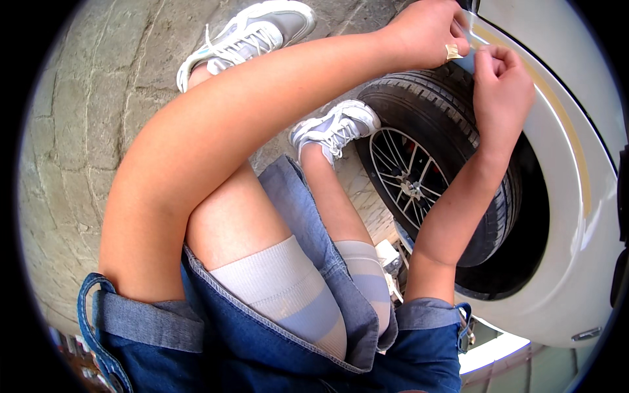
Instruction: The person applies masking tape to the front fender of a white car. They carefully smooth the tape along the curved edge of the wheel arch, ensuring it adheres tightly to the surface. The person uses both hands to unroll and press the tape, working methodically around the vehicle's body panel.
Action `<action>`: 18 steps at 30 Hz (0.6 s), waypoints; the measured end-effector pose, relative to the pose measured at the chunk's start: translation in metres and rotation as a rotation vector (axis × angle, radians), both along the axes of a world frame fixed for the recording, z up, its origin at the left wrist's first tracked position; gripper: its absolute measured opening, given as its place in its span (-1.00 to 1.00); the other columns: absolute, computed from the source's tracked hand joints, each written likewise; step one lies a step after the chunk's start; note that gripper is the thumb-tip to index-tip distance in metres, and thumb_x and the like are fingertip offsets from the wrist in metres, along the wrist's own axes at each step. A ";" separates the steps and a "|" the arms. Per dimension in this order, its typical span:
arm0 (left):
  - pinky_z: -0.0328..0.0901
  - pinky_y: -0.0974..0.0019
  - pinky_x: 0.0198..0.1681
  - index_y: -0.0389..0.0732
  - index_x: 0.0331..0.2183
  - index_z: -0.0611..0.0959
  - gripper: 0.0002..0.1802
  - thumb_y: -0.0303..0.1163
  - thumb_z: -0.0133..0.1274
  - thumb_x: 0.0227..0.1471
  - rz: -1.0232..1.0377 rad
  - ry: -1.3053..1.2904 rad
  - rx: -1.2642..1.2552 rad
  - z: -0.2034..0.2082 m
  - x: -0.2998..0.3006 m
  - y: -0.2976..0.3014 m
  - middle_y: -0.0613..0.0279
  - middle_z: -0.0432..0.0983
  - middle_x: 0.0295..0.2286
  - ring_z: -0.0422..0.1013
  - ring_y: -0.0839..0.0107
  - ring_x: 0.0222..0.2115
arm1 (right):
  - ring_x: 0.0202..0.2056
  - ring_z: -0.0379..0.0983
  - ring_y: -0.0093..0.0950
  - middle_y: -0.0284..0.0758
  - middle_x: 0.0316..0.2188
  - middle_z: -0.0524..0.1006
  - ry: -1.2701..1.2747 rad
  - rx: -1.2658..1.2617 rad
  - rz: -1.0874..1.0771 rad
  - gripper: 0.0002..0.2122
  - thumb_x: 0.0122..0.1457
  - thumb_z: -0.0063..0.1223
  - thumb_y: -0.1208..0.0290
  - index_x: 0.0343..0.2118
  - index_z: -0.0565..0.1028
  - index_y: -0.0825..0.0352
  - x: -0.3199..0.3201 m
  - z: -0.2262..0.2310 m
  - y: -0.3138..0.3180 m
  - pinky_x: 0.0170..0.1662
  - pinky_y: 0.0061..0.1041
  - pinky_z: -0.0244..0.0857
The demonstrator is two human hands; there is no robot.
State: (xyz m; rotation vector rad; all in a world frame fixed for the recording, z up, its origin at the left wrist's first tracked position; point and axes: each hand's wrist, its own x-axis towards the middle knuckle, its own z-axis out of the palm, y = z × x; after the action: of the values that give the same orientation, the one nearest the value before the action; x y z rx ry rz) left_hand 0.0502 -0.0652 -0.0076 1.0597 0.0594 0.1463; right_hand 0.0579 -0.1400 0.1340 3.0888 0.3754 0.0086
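Note:
At the top, by the wheel arch of a white car, my left hand (429, 33) is closed with its fingers pinched on a thin translucent bluish film (467, 62). A small pale yellow piece of tape (452, 52) shows at its fingertips. My right hand (504, 85) is closed just to the right, thumb and fingers pinched at the film's other side, above the tyre. A strip of yellowish masking tape (576, 154) curves along the white wheel arch (563, 196). How far the film reaches is hidden behind the hands.
The black tyre (426, 98) with its spoked rim (411, 188) sits turned outward in the arch. My white shoes (337, 128) rest on stone paving (85, 118), knees bent close to the wheel. A door handle (586, 334) is at the lower right.

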 end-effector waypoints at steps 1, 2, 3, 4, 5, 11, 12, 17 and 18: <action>0.42 0.15 -0.22 -0.43 -0.26 0.58 -0.70 -0.41 0.13 -0.03 0.030 0.041 -0.010 0.001 -0.003 -0.002 -0.10 0.58 -0.41 0.55 0.11 -0.34 | -0.60 0.46 -0.55 -0.35 -0.68 0.54 -0.004 0.035 -0.027 -0.79 0.13 0.11 0.34 -0.36 0.58 0.43 0.001 0.003 -0.002 -0.36 -0.52 0.37; 0.42 0.14 -0.19 -0.43 -0.22 0.56 -0.68 -0.42 0.12 -0.02 0.060 0.083 -0.021 0.002 -0.004 -0.003 -0.10 0.57 -0.40 0.55 0.09 -0.32 | -0.59 0.46 -0.56 -0.35 -0.68 0.55 -0.008 0.070 -0.054 -0.78 0.14 0.10 0.35 -0.36 0.58 0.44 0.001 0.006 -0.003 -0.36 -0.53 0.36; 0.39 0.15 -0.13 -0.38 -0.15 0.56 -0.63 -0.43 0.11 -0.04 0.004 0.129 -0.021 0.002 -0.005 -0.003 -0.10 0.55 -0.32 0.52 0.10 -0.24 | -0.59 0.46 -0.57 -0.35 -0.67 0.55 -0.012 0.105 -0.079 -0.78 0.16 0.09 0.35 -0.35 0.57 0.45 0.001 0.009 -0.002 -0.36 -0.54 0.36; 0.37 0.15 -0.06 -0.33 -0.08 0.55 -0.56 -0.44 0.11 -0.06 -0.047 0.178 -0.019 0.001 -0.007 -0.002 -0.09 0.53 -0.25 0.49 0.10 -0.17 | -0.59 0.43 -0.64 -0.39 -0.65 0.56 0.055 0.105 -0.110 -0.75 0.22 0.01 0.35 -0.30 0.57 0.48 0.001 0.015 0.003 -0.38 -0.58 0.34; 0.34 0.16 0.01 -0.27 -0.01 0.54 -0.49 -0.45 0.10 -0.08 -0.099 0.228 -0.017 0.003 -0.009 0.000 -0.09 0.51 -0.17 0.46 0.11 -0.09 | -0.59 0.41 -0.65 -0.39 -0.64 0.57 0.125 0.121 -0.113 -0.75 0.24 -0.03 0.36 -0.26 0.57 0.47 0.005 0.016 0.000 -0.40 -0.59 0.33; 0.43 0.35 -0.22 -0.33 0.05 0.48 -0.52 -0.53 0.04 0.04 -0.344 0.154 -0.285 0.032 -0.027 -0.021 0.15 0.57 -0.25 0.51 0.41 -0.30 | -0.65 0.12 -0.76 -0.51 -0.64 0.35 0.444 0.262 -0.198 -0.68 0.38 -0.24 0.39 -0.01 0.51 0.45 0.026 0.025 0.001 -0.55 -0.72 0.02; 0.43 0.35 -0.23 -0.33 0.02 0.49 -0.55 -0.54 0.02 0.04 -0.306 0.150 -0.298 0.039 -0.030 -0.020 0.16 0.57 -0.25 0.51 0.41 -0.29 | -0.66 0.09 -0.77 -0.52 -0.65 0.30 0.504 0.241 -0.177 -0.67 0.37 -0.25 0.39 0.02 0.50 0.44 0.033 0.027 0.000 -0.58 -0.73 -0.02; 0.41 0.20 -0.13 -0.37 -0.08 0.50 -0.62 -0.52 0.06 0.00 -0.220 0.184 -0.349 0.053 -0.035 -0.030 0.02 0.61 -0.33 0.54 0.16 -0.24 | -0.65 0.11 -0.78 -0.54 -0.64 0.32 0.673 0.126 -0.231 -0.66 0.34 -0.22 0.37 0.03 0.50 0.39 0.043 0.039 0.019 -0.57 -0.72 -0.02; 0.40 0.18 -0.10 -0.37 -0.06 0.47 -0.59 -0.51 0.07 0.00 -0.222 0.179 -0.325 0.054 -0.037 -0.030 0.00 0.60 -0.30 0.53 0.14 -0.21 | -0.64 0.13 -0.77 -0.54 -0.64 0.33 0.668 0.096 -0.238 -0.66 0.34 -0.22 0.36 0.03 0.50 0.38 0.043 0.040 0.020 -0.57 -0.72 -0.02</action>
State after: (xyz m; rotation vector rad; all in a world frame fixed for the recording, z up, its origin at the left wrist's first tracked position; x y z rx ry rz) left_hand 0.0134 -0.0951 0.0468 0.7458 0.1222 -0.1558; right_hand 0.1007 -0.1196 0.1741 3.1138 0.0066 -1.0471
